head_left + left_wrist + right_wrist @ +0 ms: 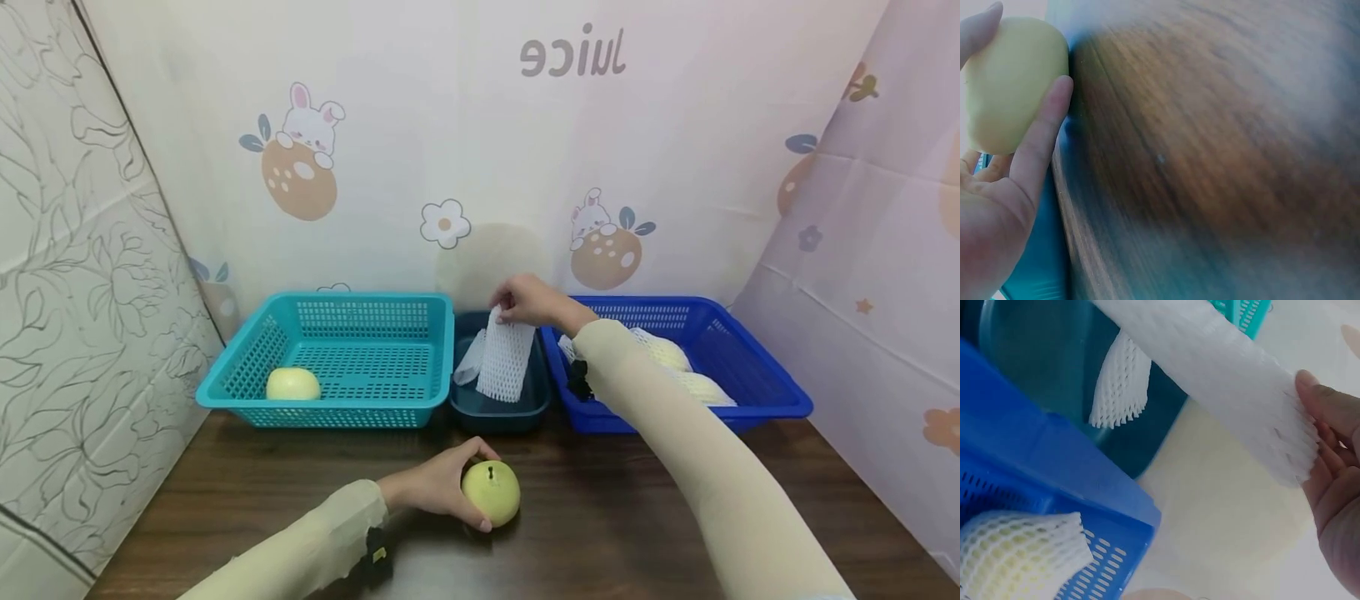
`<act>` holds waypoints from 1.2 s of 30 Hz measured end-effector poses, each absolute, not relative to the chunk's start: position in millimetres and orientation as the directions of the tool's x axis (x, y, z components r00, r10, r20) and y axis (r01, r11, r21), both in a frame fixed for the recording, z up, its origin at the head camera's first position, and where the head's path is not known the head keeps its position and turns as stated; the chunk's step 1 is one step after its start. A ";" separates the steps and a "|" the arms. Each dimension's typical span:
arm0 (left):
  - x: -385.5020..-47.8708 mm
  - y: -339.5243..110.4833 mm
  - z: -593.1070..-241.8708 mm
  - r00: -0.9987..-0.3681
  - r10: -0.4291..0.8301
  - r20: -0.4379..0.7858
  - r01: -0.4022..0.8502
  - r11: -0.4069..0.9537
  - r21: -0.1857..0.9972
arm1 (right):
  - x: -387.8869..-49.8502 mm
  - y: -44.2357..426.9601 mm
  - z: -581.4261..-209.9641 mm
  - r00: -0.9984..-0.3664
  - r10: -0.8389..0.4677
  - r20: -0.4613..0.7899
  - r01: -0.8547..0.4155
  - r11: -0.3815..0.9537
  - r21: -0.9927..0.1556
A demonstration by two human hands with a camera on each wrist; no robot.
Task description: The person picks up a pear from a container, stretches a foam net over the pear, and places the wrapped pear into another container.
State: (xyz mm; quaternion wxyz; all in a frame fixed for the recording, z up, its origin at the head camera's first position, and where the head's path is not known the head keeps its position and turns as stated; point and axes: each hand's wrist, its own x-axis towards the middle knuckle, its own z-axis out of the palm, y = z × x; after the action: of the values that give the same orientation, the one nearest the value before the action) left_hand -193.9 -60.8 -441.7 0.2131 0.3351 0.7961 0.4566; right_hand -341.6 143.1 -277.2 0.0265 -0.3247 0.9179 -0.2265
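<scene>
On the wooden table, my left hand [435,485] grips a round yellow-green pear [495,496], thumb on the near side and fingers on the far side. Its short dark stem points up. In the left wrist view the fingers curl around the pear [1016,87]. My right hand [528,300] pinches one end of a white foam net sleeve [508,358], which hangs over the small dark teal bin [498,421]. The right wrist view shows the sleeve [1229,381] flattened between thumb and fingers. Another foam net [1122,387] lies in the bin.
A turquoise basket [330,405] at the left holds one bare pear [293,384]. At the right, a blue basket [772,408] contains several pears in foam nets [701,388], partly hidden by my right forearm. A printed curtain [375,150] hangs behind the containers.
</scene>
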 end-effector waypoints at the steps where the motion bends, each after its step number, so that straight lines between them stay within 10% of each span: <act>1: -194.1 -60.6 -441.9 -0.683 0.729 -0.033 0.338 0.357 0.871 | -339.3 144.1 -275.0 -0.783 -0.611 0.114 -0.593 0.680 -0.431; 36: -185.2 -46.0 -444.7 -0.729 0.684 0.009 0.374 0.387 0.843 | -235.3 149.1 -234.7 -0.504 -0.749 0.430 -0.857 0.370 -0.360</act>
State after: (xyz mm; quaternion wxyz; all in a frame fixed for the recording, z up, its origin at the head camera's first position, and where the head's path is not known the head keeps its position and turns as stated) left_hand -185.2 -46.0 -444.7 0.1731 0.3246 0.8145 0.4486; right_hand -235.3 149.1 -234.7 -0.0973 -0.4884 0.8218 -0.2767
